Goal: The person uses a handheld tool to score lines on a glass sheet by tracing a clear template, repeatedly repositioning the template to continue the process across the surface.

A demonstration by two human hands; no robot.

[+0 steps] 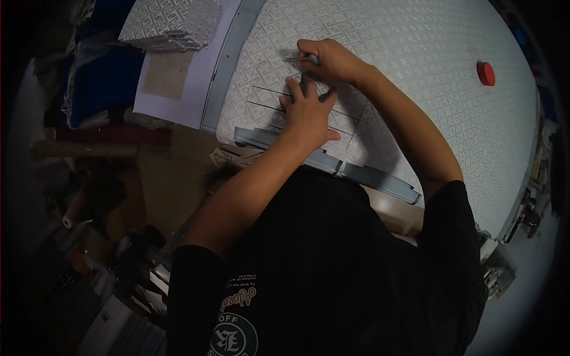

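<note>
My left hand (307, 113) lies with its fingers spread on silvery-white patterned sheet material (380, 35) that covers the table. Dark straight lines (267, 105) run across the sheet on both sides of this hand. Just beyond its fingertips, my right hand (333, 60) is closed, with its knuckles turned up. A thin, dark sliver shows at its fingertips, close over the sheet; I cannot tell what it is. The right forearm casts a shadow across the sheet.
A red round object (485, 73) sits on the sheet at the right. Stacked patterned pieces (172, 24) lie on white paper (160, 110) at the upper left, beside a tan piece (166, 74). Grey metal rails (380, 183) edge the table's near side.
</note>
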